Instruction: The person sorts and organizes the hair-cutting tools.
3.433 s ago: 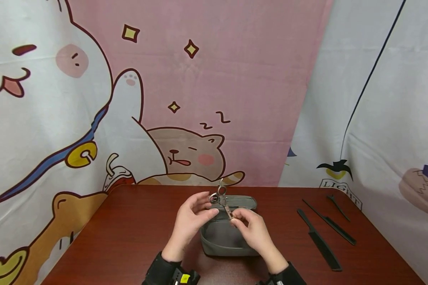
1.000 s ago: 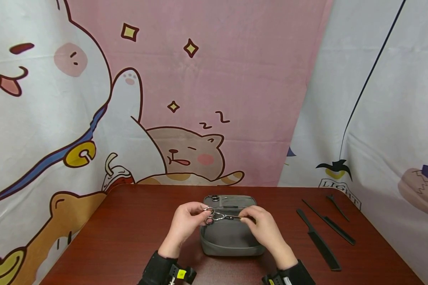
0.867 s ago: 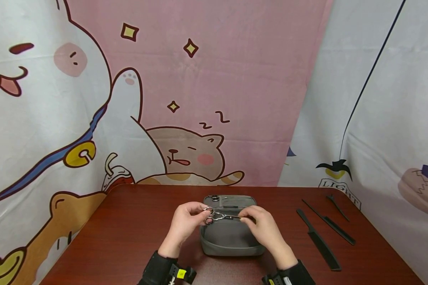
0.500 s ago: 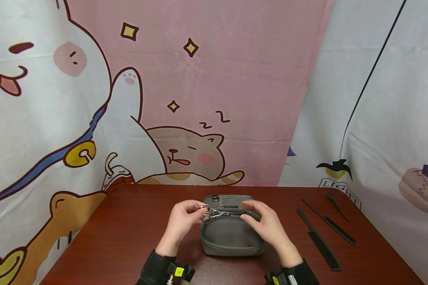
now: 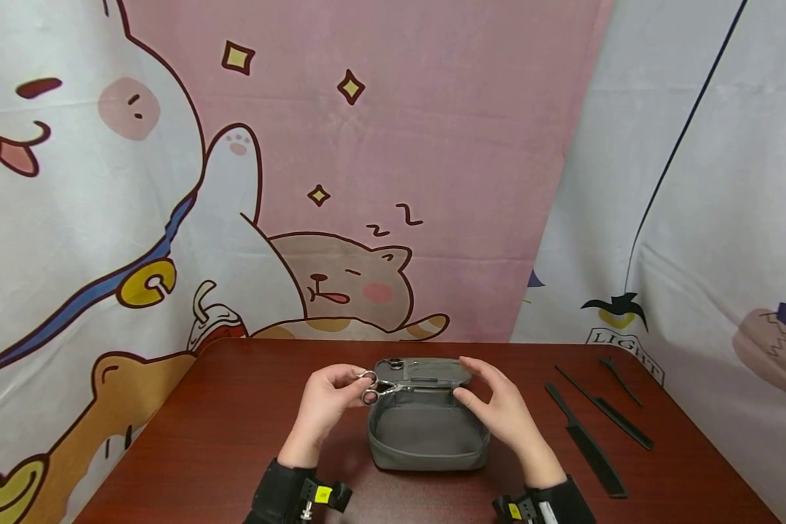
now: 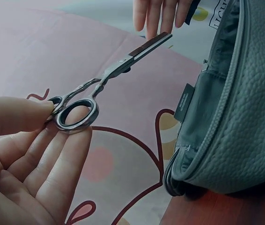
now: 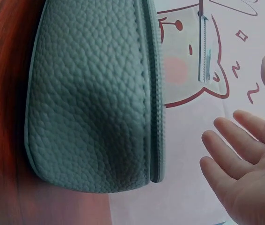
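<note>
My left hand (image 5: 330, 400) pinches a finger ring of silver thinning scissors (image 6: 109, 75), with the thumb on one side and fingertips below. The toothed blades are closed together and point away to the right, over the grey zip case (image 5: 426, 461). That case stands open on the table, its lid laid back; the left wrist view shows its pebbled side and zip edge. To the right of the blades, my right hand (image 5: 504, 407) has spread fingers and holds nothing. In the right wrist view it hovers beside the case, palm showing. A dark ring (image 5: 396, 363) shows at the lid.
On the table's right side lie a wide dark comb (image 5: 592, 455), a slim-tailed comb (image 5: 622, 422) and a small dark forked piece (image 5: 621, 381). Behind the red-brown table (image 5: 268, 437) hangs a cartoon-printed cloth (image 5: 465, 182).
My right hand has let go of the blade end, spread its fingers and shifted right. The scissors, upright at first, turned level and moved left with my left hand.
</note>
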Demonstrator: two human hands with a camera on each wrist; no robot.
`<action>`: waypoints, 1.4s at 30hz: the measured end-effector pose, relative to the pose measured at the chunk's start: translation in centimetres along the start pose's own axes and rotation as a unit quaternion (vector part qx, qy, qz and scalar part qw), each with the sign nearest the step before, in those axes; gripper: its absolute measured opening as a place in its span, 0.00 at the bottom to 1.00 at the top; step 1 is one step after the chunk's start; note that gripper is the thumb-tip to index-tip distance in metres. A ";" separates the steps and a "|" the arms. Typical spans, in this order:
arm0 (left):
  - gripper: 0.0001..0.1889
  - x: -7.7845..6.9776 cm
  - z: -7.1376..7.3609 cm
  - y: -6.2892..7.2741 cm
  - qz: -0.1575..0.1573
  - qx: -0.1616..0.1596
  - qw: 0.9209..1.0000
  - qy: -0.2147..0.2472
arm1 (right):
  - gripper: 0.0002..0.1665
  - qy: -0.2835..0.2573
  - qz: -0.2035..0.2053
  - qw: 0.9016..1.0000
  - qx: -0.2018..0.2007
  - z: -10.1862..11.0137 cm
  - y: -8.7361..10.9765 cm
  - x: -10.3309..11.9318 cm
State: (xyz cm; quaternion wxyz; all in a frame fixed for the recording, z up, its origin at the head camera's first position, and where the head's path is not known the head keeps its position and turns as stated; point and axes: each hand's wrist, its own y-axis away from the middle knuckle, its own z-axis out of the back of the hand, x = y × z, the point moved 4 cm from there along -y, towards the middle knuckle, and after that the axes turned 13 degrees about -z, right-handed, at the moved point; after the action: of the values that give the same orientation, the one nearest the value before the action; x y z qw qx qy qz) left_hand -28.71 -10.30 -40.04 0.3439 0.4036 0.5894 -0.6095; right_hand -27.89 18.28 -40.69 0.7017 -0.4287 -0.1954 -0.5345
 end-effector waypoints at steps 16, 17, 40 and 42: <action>0.06 0.7 1.9 -0.4 0.016 -0.033 0.999 0.000 | 0.34 0.003 -0.016 1.000 -0.006 0.8 0.0 -0.7; 0.06 0.8 2.1 -0.5 0.017 -0.035 0.999 -0.001 | 0.34 0.003 -0.020 1.000 -0.005 0.8 -0.1 -0.8; 0.07 2.7 4.8 -0.8 0.048 -0.090 0.994 -0.032 | 0.36 0.009 -0.077 0.997 0.004 1.1 -0.5 -3.6; 0.07 2.8 5.0 -0.8 0.050 -0.092 0.994 -0.029 | 0.36 0.009 -0.083 0.996 0.006 1.1 -0.6 -3.8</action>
State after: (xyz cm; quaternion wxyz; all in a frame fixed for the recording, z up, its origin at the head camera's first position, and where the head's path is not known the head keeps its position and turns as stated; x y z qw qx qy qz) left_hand -31.05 -15.02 -42.28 0.4264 0.3815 0.6120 -0.5460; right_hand -29.56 21.37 -42.63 0.6590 -0.4017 -0.2271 -0.5939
